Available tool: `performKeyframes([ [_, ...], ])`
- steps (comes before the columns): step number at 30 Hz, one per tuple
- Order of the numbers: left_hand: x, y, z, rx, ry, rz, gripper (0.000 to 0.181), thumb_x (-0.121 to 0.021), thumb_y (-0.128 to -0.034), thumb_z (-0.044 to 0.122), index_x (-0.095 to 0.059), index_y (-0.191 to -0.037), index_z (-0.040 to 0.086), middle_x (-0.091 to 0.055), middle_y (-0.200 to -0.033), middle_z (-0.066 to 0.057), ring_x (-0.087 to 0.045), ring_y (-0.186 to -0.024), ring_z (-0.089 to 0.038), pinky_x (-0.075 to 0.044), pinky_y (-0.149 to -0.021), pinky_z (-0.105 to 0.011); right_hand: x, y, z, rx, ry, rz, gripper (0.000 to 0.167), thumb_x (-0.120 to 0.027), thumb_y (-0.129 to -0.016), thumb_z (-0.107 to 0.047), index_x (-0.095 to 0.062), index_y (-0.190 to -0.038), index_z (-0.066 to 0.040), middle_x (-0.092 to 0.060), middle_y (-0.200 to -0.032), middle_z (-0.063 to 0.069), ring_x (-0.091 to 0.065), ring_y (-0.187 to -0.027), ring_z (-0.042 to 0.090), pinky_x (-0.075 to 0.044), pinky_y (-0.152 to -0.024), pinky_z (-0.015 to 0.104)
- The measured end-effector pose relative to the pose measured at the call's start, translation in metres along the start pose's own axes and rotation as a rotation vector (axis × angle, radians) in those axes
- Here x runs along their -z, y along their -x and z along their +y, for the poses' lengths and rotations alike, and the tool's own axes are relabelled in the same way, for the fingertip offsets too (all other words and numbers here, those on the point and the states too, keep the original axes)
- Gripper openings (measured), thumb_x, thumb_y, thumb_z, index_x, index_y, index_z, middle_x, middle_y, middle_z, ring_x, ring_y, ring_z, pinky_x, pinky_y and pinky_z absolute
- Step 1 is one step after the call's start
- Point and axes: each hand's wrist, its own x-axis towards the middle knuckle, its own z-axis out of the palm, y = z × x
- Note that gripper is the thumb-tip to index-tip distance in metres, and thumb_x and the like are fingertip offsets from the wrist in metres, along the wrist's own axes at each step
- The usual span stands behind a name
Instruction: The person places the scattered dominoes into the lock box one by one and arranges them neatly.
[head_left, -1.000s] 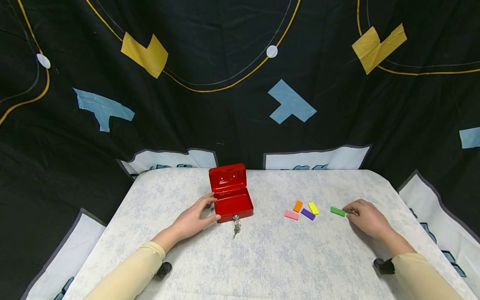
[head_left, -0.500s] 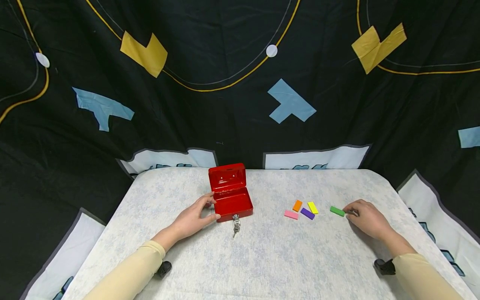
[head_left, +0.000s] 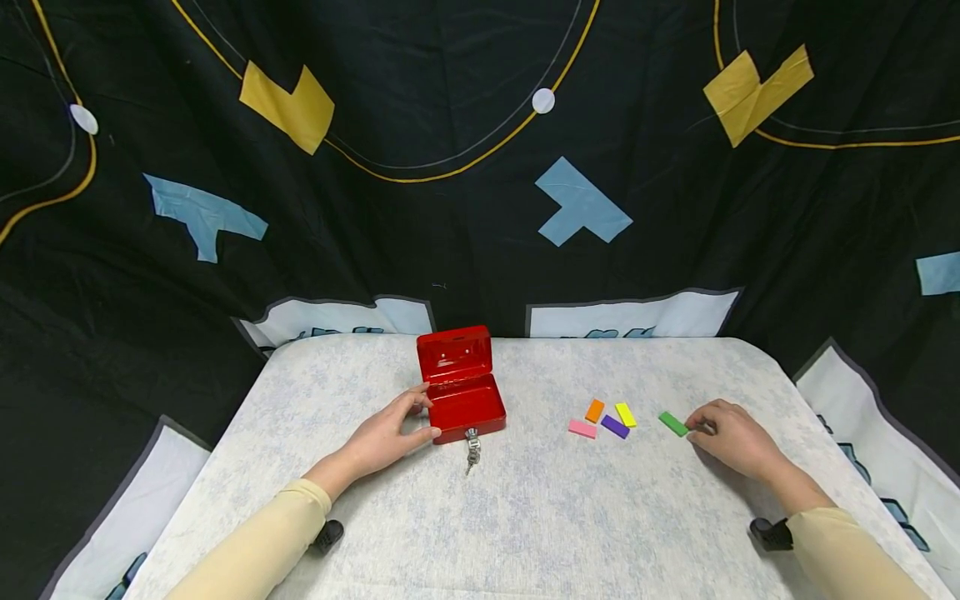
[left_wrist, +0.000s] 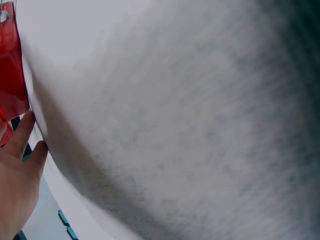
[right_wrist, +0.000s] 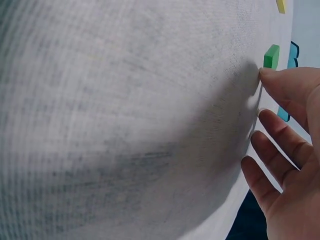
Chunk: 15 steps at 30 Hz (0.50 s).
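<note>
A red metal cash box (head_left: 468,407) stands with its lid (head_left: 455,354) up, and nothing lies in its visible inside. My left hand (head_left: 386,437) rests against the box's left side, fingers fairly straight, thumb by the front corner. The left wrist view shows the fingertips at the red wall (left_wrist: 11,75). A small set of keys (head_left: 472,454) hangs from the box's front lock. Far to the right, my right hand (head_left: 738,440) pinches the near right end of a green block (head_left: 672,423) between thumb and index finger. The block lies at table level.
Left of the green block lie an orange block (head_left: 595,411), a yellow block (head_left: 626,415), a purple block (head_left: 615,427) and a pink block (head_left: 582,429), close together. A pale patterned cloth (head_left: 540,517) covers the table. A black curtain (head_left: 465,242) hangs behind.
The green block has turned slightly, its right end swinging a little toward me with my right fingertips. My left hand and the red box stay put.
</note>
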Motion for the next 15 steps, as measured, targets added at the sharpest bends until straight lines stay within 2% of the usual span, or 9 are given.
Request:
performKeyframes([
  [9,0.0007,-0.0011,0.0003,0.011,0.013,-0.004,0.043,-0.071,-0.0917,0.056,-0.052,-0.123,0.032,-0.032,-0.164,0.008,-0.053,-0.133,-0.019,-0.043,-0.107,-0.053,-0.0003,-0.0019,-0.0020,-0.001,-0.016,-0.024,0.007,-0.075,-0.091,-0.020,-0.072,-0.095,-0.014,-0.063,-0.107,0.007,-0.056,-0.096,0.028,-0.047,-0.082,0.052],
  [15,0.0003,-0.0009,-0.0006,0.008,0.020,-0.002,0.044,-0.072,-0.0908,0.057,-0.052,-0.122,0.033,-0.033,-0.164,0.008,-0.053,-0.133,-0.019,-0.043,-0.107,-0.054,-0.0043,-0.0026,-0.0034,0.013,-0.014,-0.036,0.006,-0.075,-0.092,-0.022,-0.072,-0.096,-0.018,-0.062,-0.105,0.001,-0.055,-0.095,0.021,-0.047,-0.080,0.046],
])
